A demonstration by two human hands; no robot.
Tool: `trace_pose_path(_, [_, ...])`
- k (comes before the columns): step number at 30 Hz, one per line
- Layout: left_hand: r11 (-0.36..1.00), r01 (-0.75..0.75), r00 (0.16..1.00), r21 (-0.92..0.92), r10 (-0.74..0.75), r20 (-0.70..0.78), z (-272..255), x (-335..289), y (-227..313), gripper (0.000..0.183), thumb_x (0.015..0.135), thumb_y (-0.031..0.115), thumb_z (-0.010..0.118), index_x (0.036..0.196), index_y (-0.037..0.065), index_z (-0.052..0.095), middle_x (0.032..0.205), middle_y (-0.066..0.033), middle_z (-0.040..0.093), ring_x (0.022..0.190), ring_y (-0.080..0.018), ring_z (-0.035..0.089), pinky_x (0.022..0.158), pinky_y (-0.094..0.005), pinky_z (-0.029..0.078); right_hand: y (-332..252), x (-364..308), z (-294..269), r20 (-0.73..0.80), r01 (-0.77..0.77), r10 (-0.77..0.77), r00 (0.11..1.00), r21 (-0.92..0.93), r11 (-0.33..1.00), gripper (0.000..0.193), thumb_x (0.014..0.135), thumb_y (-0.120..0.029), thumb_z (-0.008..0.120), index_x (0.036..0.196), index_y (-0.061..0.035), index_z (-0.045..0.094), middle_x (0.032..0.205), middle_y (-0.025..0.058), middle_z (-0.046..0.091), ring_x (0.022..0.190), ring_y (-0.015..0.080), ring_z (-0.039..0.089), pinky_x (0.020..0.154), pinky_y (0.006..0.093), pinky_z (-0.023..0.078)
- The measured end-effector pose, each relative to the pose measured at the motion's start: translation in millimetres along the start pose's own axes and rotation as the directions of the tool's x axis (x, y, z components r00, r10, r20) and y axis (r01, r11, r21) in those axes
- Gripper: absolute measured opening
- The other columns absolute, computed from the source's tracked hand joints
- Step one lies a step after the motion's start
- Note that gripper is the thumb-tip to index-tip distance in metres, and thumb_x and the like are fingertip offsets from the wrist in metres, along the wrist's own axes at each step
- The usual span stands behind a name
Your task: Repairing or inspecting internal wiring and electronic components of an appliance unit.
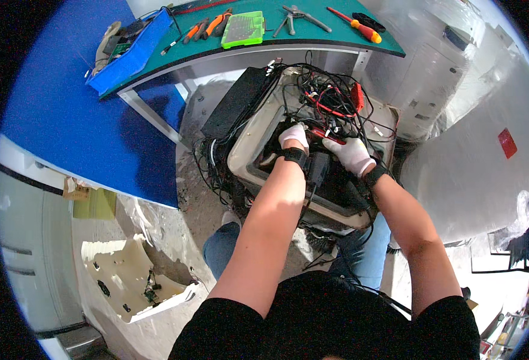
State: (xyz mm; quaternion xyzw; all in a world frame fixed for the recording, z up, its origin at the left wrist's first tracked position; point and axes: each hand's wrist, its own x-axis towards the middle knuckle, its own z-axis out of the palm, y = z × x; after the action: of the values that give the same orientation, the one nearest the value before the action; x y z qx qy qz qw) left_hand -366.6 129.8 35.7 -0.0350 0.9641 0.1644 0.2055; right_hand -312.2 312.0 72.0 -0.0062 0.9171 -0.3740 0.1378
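Both of my hands wear white gloves and reach into an open beige machine housing (241,150) full of tangled black cables (327,90). My right hand (353,156) is closed around a slim red-handled tool (327,135); its working end points toward my left hand, and its exact kind is not clear. My left hand (294,135) is down among the cables at the tool's tip, fingers curled together. What those fingers pinch is hidden. A dark block-shaped part (319,168) lies between my wrists inside the housing. A curved red piece (357,97) rests on the cables beyond my right hand.
On the green-topped bench (312,42) ahead lie orange-handled pliers (217,24), a green bit case (243,29), grey pliers (297,21) and a screwdriver (360,27). A blue bin (135,55) stands there too. A broken beige cover (126,276) lies on the floor. Wrapped equipment (474,162) stands right.
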Motion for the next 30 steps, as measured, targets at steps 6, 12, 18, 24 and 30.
trace_pose_path(6, [0.999, -0.021, 0.998, -0.025, 0.02, -0.054, 18.6, 12.0, -7.2, 0.053, 0.062, 0.013, 0.075, 0.111, 0.006, 0.057, 0.103, -0.0124, 0.065, 0.094, -0.0281, 0.063, 0.079, -0.0361, 0.053, 13.8, 12.9, -4.8, 0.317, -0.337, 0.234, 0.919, 0.325, 0.884, 0.061, 0.077, -0.065, 0.057, 0.095, -0.0084, 0.067, 0.065, 0.0065, 0.055, 0.051, 0.019, 0.052, 0.042, 0.0321, 0.039])
trace_pose_path(12, [0.999, -0.03, 1.0, -0.031, 0.03, -0.001, 18.5, 23.4, -14.1, 0.08, 0.045, 0.02, 0.089, 0.118, 0.01, 0.057, 0.11, -0.0101, 0.065, 0.099, -0.0262, 0.064, 0.08, -0.0388, 0.055, 0.3, -0.7, -2.6, 0.199, -0.205, 0.16, 0.967, 0.231, 0.951, 0.056, 0.079, -0.057, 0.064, 0.085, -0.0011, 0.064, 0.065, 0.0036, 0.056, 0.042, 0.0137, 0.045, 0.039, 0.0265, 0.036])
trace_pose_path(18, [0.995, -0.064, 0.995, 0.073, 0.069, -0.07, 11.7, 3.5, -4.8, 0.084, 0.045, 0.019, 0.089, 0.121, 0.009, 0.055, 0.113, -0.0098, 0.064, 0.1, -0.0267, 0.064, 0.081, -0.0391, 0.054, -0.2, -10.5, 4.6, -0.054, 0.011, -0.014, 0.998, -0.047, 0.999, 0.07, 0.07, -0.058, 0.069, 0.093, 0.0081, 0.063, 0.088, 0.0236, 0.066, 0.088, 0.0356, 0.064, 0.078, 0.0375, 0.049])
trace_pose_path(24, [0.999, -0.051, 0.999, -0.01, 0.051, -0.009, 0.0, -5.4, 2.8, 0.059, 0.053, 0.012, 0.076, 0.109, 0.004, 0.061, 0.112, -0.0193, 0.061, 0.104, -0.0325, 0.06, 0.088, -0.037, 0.05, 1.7, -7.7, 2.1, -0.138, 0.068, -0.084, 0.987, -0.114, 0.991, 0.071, 0.067, -0.057, 0.071, 0.096, 0.0077, 0.063, 0.088, 0.0257, 0.065, 0.087, 0.0371, 0.064, 0.078, 0.0385, 0.049])
trace_pose_path(30, [0.997, -0.054, 0.999, -0.047, 0.054, -0.007, -2.5, -9.3, 1.6, 0.05, 0.057, 0.01, 0.071, 0.105, 0.002, 0.062, 0.11, -0.0203, 0.061, 0.103, -0.0328, 0.059, 0.087, -0.0368, 0.05, -1.1, -10.6, 1.4, -0.128, 0.099, -0.102, 0.986, -0.035, 0.994, 0.067, 0.067, -0.053, 0.073, 0.093, 0.0074, 0.062, 0.086, 0.0257, 0.065, 0.087, 0.0362, 0.064, 0.077, 0.0386, 0.049])
